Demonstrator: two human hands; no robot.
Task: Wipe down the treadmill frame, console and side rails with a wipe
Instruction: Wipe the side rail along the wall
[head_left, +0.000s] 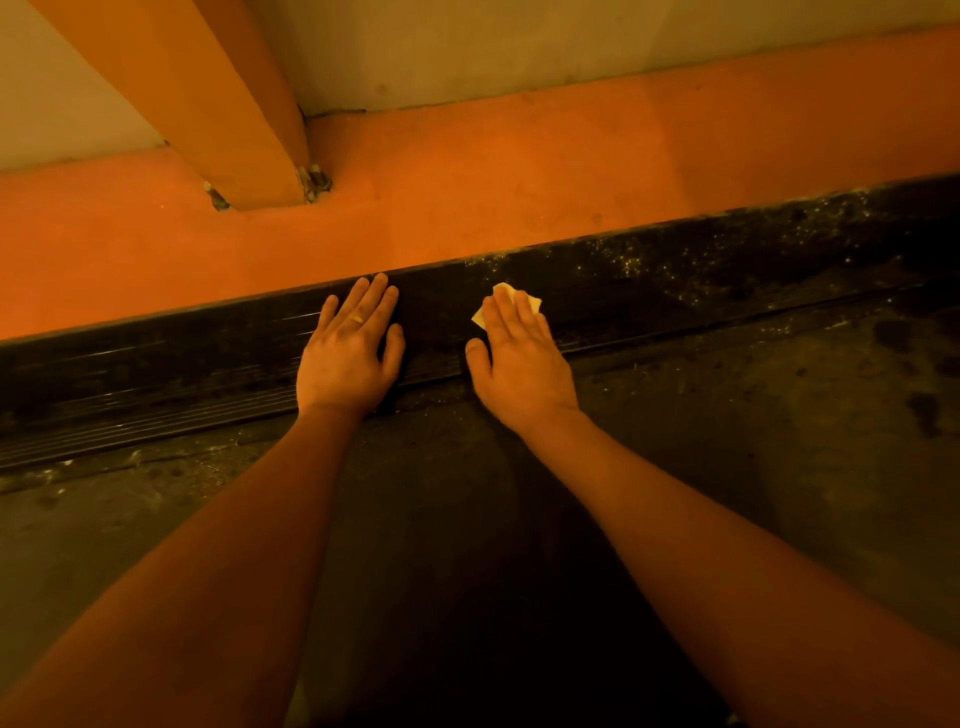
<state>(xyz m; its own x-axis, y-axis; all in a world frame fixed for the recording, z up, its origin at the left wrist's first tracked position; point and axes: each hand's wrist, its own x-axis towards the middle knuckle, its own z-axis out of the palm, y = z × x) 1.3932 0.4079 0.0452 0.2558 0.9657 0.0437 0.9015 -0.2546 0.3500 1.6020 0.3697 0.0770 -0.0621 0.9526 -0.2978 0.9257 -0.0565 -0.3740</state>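
1. Both hands lie flat, palms down, fingers straight. Left hand (348, 358) rests bare on the black side rail (675, 291) and grips nothing. Right hand (519, 364) presses the wipe (532, 302) onto the same rail just beside it.
2. Wipe sits under our right fingers. Only its pale corners show past the fingertips and beside the index finger. No pinch or curl on it, just flat pressure.
3. Handling: the wipe looks thin, soft and light, and it will likely bunch or slide out from under a flat palm. We judge it holds better folded into a pad, or with an edge pinched under the thumb, once the stroke gets longer.
4. Rail looks rigid and ribbed along its near edge, so it takes firm pressure. Grooves will probably trap grit, so we run strokes along them, not across.
5. Dust specks (649, 260) lie thick on the rail to the right of the wipe. Rail under and left of our hands looks cleaner. Next pass should go right.
6. Orange frame beam (519, 182) and upright (208, 104) stand beyond the rail, with bolts (314, 182) at the base. Watch for the wipe snagging there.
7. Console is not in view.
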